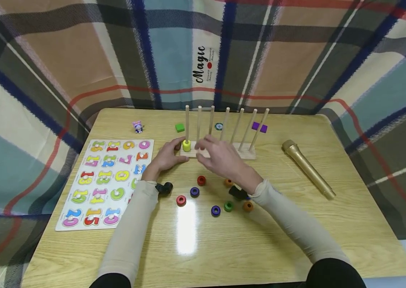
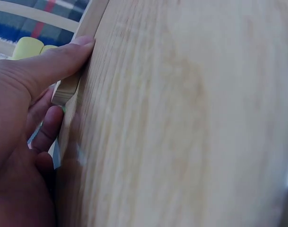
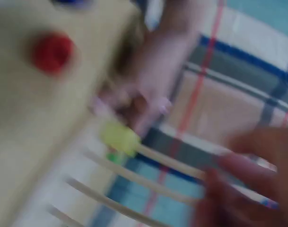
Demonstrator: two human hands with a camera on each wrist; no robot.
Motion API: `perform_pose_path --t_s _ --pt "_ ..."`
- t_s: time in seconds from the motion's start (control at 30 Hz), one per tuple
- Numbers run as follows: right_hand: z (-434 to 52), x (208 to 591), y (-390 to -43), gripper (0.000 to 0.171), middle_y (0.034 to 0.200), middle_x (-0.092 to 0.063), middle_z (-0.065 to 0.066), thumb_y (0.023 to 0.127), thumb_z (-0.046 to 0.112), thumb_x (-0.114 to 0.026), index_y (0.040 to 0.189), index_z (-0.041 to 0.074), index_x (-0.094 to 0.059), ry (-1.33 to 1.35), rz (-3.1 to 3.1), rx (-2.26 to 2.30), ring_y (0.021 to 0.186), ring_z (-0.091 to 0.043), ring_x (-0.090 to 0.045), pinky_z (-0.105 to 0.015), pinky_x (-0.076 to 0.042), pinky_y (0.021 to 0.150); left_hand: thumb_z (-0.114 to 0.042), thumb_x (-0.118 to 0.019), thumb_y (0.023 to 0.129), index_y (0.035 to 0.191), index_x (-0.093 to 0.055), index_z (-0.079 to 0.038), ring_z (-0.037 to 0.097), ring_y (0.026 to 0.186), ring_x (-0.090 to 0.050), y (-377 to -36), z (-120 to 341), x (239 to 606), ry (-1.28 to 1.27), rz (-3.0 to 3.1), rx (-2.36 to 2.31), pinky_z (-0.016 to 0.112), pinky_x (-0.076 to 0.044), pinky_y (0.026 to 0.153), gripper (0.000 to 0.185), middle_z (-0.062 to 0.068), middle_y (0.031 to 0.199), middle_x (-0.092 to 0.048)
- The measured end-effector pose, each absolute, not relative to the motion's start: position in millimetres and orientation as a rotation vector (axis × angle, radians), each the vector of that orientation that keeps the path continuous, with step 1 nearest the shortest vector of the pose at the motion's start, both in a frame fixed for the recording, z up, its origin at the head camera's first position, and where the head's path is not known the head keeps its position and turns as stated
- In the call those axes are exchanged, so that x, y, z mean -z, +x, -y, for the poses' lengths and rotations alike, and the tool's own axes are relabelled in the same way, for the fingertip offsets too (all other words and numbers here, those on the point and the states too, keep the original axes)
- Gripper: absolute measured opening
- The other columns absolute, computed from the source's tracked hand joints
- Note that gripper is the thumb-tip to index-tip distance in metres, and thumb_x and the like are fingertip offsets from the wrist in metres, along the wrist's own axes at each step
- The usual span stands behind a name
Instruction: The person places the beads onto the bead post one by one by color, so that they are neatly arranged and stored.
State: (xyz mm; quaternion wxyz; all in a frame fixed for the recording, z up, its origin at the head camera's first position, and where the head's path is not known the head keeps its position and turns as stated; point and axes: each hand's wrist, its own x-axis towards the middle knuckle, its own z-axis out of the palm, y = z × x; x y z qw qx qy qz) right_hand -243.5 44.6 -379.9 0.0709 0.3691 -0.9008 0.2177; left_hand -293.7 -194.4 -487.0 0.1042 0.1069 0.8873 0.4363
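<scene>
A wooden peg stand (image 1: 250, 153) with a row of upright rods stands toward the back of the table. Yellow rings (image 1: 186, 146) sit low on its leftmost rod. My left hand (image 1: 167, 157) grips the stand's left end; in the left wrist view the thumb (image 2: 63, 61) lies along the edge of the base. My right hand (image 1: 221, 157) is over the front of the stand beside the left rods, fingers loosely bent, with nothing seen between them. The right wrist view is blurred and shows those fingers (image 3: 248, 170) near the rods.
Loose rings, including a red one (image 1: 201, 181), a blue one (image 1: 215, 211) and a green one (image 1: 228, 206), lie in front of the stand. A number board (image 1: 91, 160) lies left, a gold tube (image 1: 309, 170) right. Behind are a small figurine (image 1: 138, 127), green block (image 1: 179, 127) and purple pieces (image 1: 259, 127).
</scene>
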Motion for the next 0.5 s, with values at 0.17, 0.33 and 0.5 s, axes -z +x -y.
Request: perform_pose_path --t_s 0.17,0.33,0.5 --pt "-52 420 -226 0.043 0.119 -0.066 -0.008 0.100 0.026 -0.077 0.141 0.014 -0.068 1.277 3.150 -0.395 0.081 -0.016 -0.062 -0.032 -0.054 0.069 -0.017 -0.082 0.095 0.168 -0.036 -0.010 0.041 0.143 -0.049 -294 194 487 0.324 -2.625 -1.285 0.056 -0.035 0.123 0.086 0.027 0.154 -0.052" --pt "-58 441 -222 0.026 0.107 -0.062 -0.004 0.103 0.021 -0.073 0.129 0.016 -0.073 1.350 3.145 -0.421 0.078 -0.016 -0.059 -0.032 -0.052 0.068 -0.017 -0.083 0.095 0.168 -0.035 -0.010 0.041 0.143 -0.049 -295 193 489 0.334 -2.616 -1.298 0.056 -0.035 0.123 0.087 0.027 0.154 -0.052" --pt "-59 433 -227 0.028 0.107 -0.065 -0.003 0.102 0.022 -0.076 0.127 0.011 -0.072 1.297 3.105 -0.479 0.082 -0.015 -0.062 -0.033 -0.055 0.072 -0.017 -0.083 0.095 0.168 -0.035 -0.010 0.042 0.144 -0.047 -295 193 489 0.318 -2.617 -1.291 0.057 -0.034 0.124 0.087 0.027 0.153 -0.052"
